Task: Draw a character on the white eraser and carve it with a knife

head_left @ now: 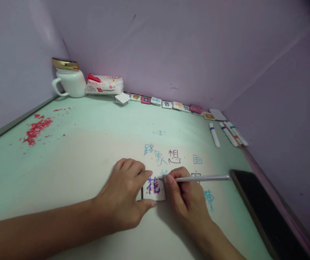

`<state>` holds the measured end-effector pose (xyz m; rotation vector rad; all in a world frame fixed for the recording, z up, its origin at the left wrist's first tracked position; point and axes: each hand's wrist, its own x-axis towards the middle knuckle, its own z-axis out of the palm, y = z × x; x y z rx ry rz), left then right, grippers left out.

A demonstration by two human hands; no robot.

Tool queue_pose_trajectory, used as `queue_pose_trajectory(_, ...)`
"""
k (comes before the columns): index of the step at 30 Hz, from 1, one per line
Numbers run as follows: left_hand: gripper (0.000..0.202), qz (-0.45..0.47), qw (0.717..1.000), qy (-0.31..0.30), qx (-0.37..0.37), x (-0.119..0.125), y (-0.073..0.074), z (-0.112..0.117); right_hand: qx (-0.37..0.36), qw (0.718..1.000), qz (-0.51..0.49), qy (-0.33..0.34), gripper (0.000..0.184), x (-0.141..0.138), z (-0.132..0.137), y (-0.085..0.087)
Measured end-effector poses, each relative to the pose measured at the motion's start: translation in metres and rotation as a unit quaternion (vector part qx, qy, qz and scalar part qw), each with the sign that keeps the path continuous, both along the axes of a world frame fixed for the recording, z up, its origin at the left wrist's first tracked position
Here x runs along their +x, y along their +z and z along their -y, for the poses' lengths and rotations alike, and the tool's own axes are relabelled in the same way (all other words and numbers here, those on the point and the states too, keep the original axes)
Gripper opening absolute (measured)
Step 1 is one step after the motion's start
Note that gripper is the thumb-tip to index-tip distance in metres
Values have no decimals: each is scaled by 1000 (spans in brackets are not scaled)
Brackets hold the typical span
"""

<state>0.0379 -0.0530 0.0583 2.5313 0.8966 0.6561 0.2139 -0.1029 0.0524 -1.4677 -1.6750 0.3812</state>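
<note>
My left hand (126, 191) grips a small white square tile (161, 195) by its top and bottom edges, thumb below and index finger above. The tile lies flat on the table and carries a purple character with small red specks around its strokes. In my right hand (184, 191) a slim silver pen-shaped tool (211, 178) is pinched, its thin tip at the tile's upper right. The tool's exact kind does not show. Blue and purple characters (174, 156) are written on the tabletop beyond my hands, some partly covered by my right hand.
Red shavings (37, 130) lie at the left. A white mug (72, 83) with a gold lid and a tissue pack (106, 86) stand by the wall. Several character tiles (167, 104) line the back. White markers (214, 135) and a dark phone (265, 206) are at the right.
</note>
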Motion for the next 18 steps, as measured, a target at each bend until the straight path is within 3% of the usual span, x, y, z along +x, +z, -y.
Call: queue_pose_trajectory(18, 35, -10, 1000, 17, 23, 0, 0, 1, -29, 1000, -4, 1, 19, -2, 4, 3)
